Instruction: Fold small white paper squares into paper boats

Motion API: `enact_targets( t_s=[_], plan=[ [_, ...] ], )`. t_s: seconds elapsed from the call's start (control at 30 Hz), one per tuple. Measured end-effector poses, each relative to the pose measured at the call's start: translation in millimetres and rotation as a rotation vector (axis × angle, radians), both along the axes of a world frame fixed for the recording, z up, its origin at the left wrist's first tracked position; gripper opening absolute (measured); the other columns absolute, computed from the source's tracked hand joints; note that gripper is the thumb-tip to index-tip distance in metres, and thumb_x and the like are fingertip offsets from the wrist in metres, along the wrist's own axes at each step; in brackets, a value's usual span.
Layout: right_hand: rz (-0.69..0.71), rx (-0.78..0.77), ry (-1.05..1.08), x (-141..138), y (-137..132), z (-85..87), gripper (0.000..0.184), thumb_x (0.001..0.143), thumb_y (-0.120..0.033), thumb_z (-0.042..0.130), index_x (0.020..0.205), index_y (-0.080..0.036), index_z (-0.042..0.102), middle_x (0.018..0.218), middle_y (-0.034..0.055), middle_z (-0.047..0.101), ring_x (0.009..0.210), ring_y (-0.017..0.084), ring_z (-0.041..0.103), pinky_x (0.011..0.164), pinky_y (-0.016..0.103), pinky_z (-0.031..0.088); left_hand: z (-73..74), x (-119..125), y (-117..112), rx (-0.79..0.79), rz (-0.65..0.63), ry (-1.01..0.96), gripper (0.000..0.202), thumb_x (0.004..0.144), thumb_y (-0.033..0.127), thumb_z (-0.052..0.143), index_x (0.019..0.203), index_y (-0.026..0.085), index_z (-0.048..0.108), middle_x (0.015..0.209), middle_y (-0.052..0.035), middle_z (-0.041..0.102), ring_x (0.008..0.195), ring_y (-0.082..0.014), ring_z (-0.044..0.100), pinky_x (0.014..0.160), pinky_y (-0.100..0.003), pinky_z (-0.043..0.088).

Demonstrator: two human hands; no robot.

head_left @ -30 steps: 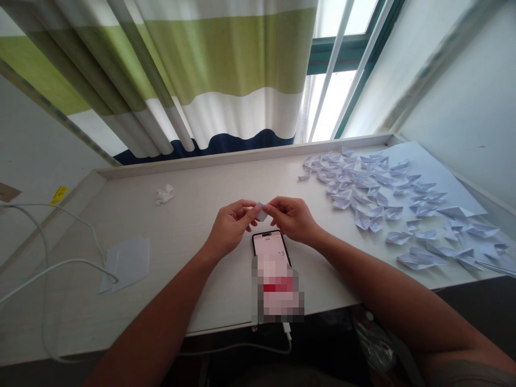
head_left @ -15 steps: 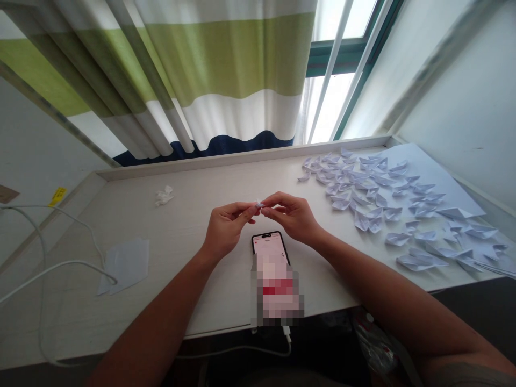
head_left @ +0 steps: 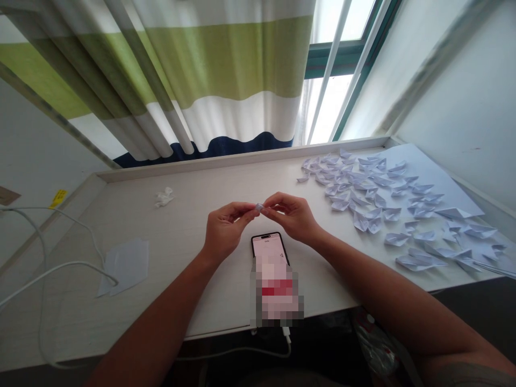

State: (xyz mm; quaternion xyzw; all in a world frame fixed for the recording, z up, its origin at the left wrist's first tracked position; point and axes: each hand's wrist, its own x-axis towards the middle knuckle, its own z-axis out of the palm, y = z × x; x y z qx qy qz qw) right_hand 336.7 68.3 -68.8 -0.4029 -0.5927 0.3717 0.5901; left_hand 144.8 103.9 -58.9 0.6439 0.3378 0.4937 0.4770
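A small folded piece of white paper (head_left: 259, 206) is pinched between both hands, above the desk and just beyond the phone. My left hand (head_left: 229, 226) grips its left side between thumb and fingers. From the other side, my right hand (head_left: 291, 216) holds it in a thumb-and-finger pinch. Fingertips cover much of the paper, so its full shape is hidden. Several folded paper boats (head_left: 355, 185) lie spread over the right part of the desk. Below my hands rests a phone (head_left: 268, 247) with its screen lit, partly blurred out by pixels.
White sheets (head_left: 127, 266) lie at the left, with a white cable (head_left: 72, 263) looping over them. Farther back sits a crumpled tissue (head_left: 164, 197). A charging cable (head_left: 286, 334) runs from the phone over the front edge. A raised ledge (head_left: 242, 158) borders the back beneath the curtain (head_left: 226, 64).
The folded paper has turned slightly between my fingertips and shows a different face. My left fingers have drawn in closer around it. Everything else stays in place.
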Motion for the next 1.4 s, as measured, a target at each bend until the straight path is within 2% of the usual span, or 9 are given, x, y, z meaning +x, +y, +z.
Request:
enact_targets(
  t_s=[0.17, 0.27, 0.43, 0.53, 0.7, 0.87, 1.0, 1.2, 1.4],
  plan=[
    [-0.017, 0.011, -0.018, 1, 2, -4.9, 0.029, 0.086, -0.042, 0.088, 0.104, -0.022, 0.077, 0.096, 0.0039, 0.078, 0.089, 0.018, 0.076, 0.086, 0.038, 0.066, 0.3, -5, 2, -0.024, -0.040, 0.062, 0.031, 0.082, 0.035, 0.090, 0.108, 0.019, 0.084, 0.099, -0.0078, 0.085, 0.086, -0.0226, 0.080, 0.086, -0.039, 0.067],
    [-0.043, 0.032, -0.061, 2, 3, -7.6, 0.028, 0.087, -0.040, 0.086, 0.107, -0.022, 0.079, 0.092, 0.0032, 0.078, 0.087, 0.018, 0.075, 0.084, 0.038, 0.065, -0.8, -6, 4, -0.022, -0.077, 0.116, 0.027, 0.086, 0.033, 0.086, 0.110, 0.020, 0.084, 0.096, -0.0070, 0.085, 0.086, -0.0220, 0.080, 0.087, -0.038, 0.066],
    [-0.084, 0.035, -0.044, 2, 3, -6.3, 0.027, 0.085, -0.042, 0.088, 0.100, -0.021, 0.080, 0.084, 0.0029, 0.078, 0.080, 0.018, 0.075, 0.078, 0.036, 0.064, 0.5, -3, 4, -0.008, -0.084, 0.104, 0.025, 0.086, 0.031, 0.086, 0.109, 0.021, 0.085, 0.092, -0.0056, 0.085, 0.079, -0.0197, 0.079, 0.075, -0.033, 0.065],
    [-0.106, 0.022, -0.068, 3, 2, -3.4, 0.030, 0.085, -0.046, 0.088, 0.099, -0.021, 0.080, 0.088, 0.0046, 0.081, 0.083, 0.019, 0.076, 0.081, 0.038, 0.065, 0.8, 0, 3, -0.047, -0.065, 0.071, 0.023, 0.086, 0.031, 0.087, 0.106, 0.021, 0.086, 0.088, -0.0054, 0.085, 0.075, -0.0189, 0.079, 0.069, -0.030, 0.064],
    [-0.078, -0.061, -0.192, 5, 2, -0.1, 0.039, 0.089, -0.058, 0.080, 0.088, -0.019, 0.080, 0.084, 0.0064, 0.081, 0.076, 0.019, 0.074, 0.073, 0.035, 0.060, -0.5, -2, 4, -0.033, -0.050, 0.054, 0.016, 0.086, 0.030, 0.087, 0.100, 0.022, 0.087, 0.088, -0.0051, 0.085, 0.077, -0.0196, 0.080, 0.073, -0.032, 0.065],
    [-0.074, -0.057, -0.287, 7, 0, 6.3, 0.047, 0.094, -0.059, 0.072, 0.072, -0.018, 0.072, 0.068, 0.0037, 0.075, 0.063, 0.014, 0.065, 0.063, 0.028, 0.051, 2.8, -1, 4, -0.078, -0.060, 0.032, 0.019, 0.082, 0.032, 0.090, 0.096, 0.020, 0.087, 0.087, -0.0063, 0.085, 0.077, -0.0210, 0.081, 0.080, -0.036, 0.067],
    [-0.017, -0.063, -0.330, 9, 0, 10.4, 0.051, 0.096, -0.061, 0.069, 0.070, -0.018, 0.068, 0.066, 0.0027, 0.072, 0.061, 0.013, 0.062, 0.062, 0.027, 0.049, 4.8, 0, 4, -0.113, -0.082, 0.005, 0.020, 0.079, 0.033, 0.092, 0.093, 0.019, 0.086, 0.084, -0.0062, 0.084, 0.076, -0.0204, 0.080, 0.078, -0.035, 0.067],
    [0.070, -0.065, -0.218, 7, 0, 7.9, 0.039, 0.096, -0.056, 0.072, 0.091, -0.017, 0.076, 0.082, 0.0050, 0.078, 0.075, 0.016, 0.070, 0.073, 0.031, 0.057, 8.4, -3, 4, -0.144, -0.138, 0.034, 0.022, 0.077, 0.034, 0.094, 0.089, 0.018, 0.085, 0.080, -0.0059, 0.083, 0.068, -0.0190, 0.078, 0.069, -0.032, 0.067],
    [0.088, -0.087, -0.199, 5, -5, 13.2, 0.032, 0.096, -0.045, 0.073, 0.081, -0.017, 0.073, 0.074, 0.0025, 0.075, 0.064, 0.012, 0.067, 0.062, 0.026, 0.054, 3.6, -3, 3, -0.109, -0.202, 0.075, 0.022, 0.082, 0.037, 0.090, 0.090, 0.018, 0.083, 0.081, -0.0058, 0.082, 0.070, -0.0185, 0.078, 0.068, -0.031, 0.065]
  ],
)
